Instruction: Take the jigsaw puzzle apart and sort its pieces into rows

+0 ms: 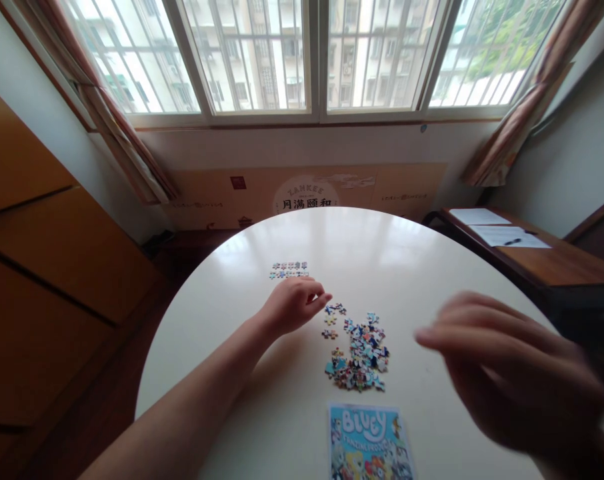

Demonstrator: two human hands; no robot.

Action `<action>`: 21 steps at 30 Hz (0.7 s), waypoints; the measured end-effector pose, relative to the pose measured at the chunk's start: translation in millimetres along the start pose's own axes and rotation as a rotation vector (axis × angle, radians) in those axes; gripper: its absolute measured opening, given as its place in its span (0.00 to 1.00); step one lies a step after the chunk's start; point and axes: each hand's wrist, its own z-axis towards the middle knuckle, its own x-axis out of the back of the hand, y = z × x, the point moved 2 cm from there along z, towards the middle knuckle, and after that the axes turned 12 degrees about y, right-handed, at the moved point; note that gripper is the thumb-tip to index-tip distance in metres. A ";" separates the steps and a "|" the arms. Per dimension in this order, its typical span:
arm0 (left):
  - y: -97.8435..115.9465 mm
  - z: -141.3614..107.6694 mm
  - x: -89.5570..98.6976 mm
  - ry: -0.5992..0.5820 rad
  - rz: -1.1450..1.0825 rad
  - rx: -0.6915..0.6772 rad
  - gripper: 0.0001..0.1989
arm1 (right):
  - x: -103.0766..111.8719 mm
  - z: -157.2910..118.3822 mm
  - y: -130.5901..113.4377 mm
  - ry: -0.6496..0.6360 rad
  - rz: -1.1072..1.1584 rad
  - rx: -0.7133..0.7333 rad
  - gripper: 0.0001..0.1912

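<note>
My left hand (298,303) reaches over the table with its fingers curled together. Whether a puzzle piece is between them is hidden. Just right of its fingertips lie a few loose jigsaw pieces (331,320). Beyond them, toward me, a heap of mixed jigsaw pieces (365,357) spreads over the white surface. Behind my left hand, short rows of jigsaw pieces (289,269) are laid out, partly covered by the hand. My right hand (507,360) is raised to the right of the heap, smeared by motion, so its grip is unclear.
A blue picture card (369,440) reading "Bluey" lies at the near side of the round white table (222,313). At the right stands a wooden desk (577,257) with papers (507,235) and pens. A printed cardboard panel (407,190) leans below the window.
</note>
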 end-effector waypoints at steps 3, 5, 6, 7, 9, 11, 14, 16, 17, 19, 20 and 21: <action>-6.5 -1.2 -0.3 -0.034 -0.002 0.030 0.14 | -38.7 26.3 46.3 -0.255 -0.069 -0.117 0.14; -11.3 -2.1 0.1 -0.051 -0.012 0.046 0.11 | -53.3 23.7 76.3 -0.378 -0.124 -0.197 0.14; -13.3 -2.6 0.4 -0.060 -0.021 0.048 0.10 | -57.3 18.7 88.1 -0.432 -0.126 -0.233 0.14; -14.9 -2.9 0.9 -0.069 -0.030 0.047 0.09 | -59.7 12.9 97.0 -0.476 -0.114 -0.256 0.14; -16.9 -3.4 1.8 -0.090 -0.052 0.043 0.08 | -61.3 2.9 107.2 -0.541 -0.077 -0.297 0.14; -17.3 -3.4 2.3 -0.111 -0.072 0.047 0.07 | -61.6 -2.3 109.7 -0.588 -0.049 -0.322 0.14; -15.6 -3.4 1.6 -0.142 -0.106 0.047 0.09 | -63.1 -3.0 107.8 -0.631 -0.040 -0.320 0.15; -14.1 -3.6 0.3 -0.164 -0.121 0.053 0.10 | -64.5 -2.1 106.7 -0.640 -0.058 -0.299 0.16; -13.5 -3.8 -0.3 -0.175 -0.122 0.062 0.11 | -65.0 -1.8 106.6 -0.641 -0.075 -0.287 0.16; -13.1 -4.1 -1.3 -0.201 -0.110 0.093 0.11 | -65.7 -1.5 107.0 -0.635 -0.118 -0.271 0.17; -13.1 -4.4 -1.8 -0.216 -0.100 0.107 0.11 | -65.9 -1.5 107.4 -0.631 -0.142 -0.267 0.17; -13.4 -4.6 -2.1 -0.229 -0.091 0.115 0.10 | -66.0 -1.6 107.7 -0.626 -0.163 -0.265 0.17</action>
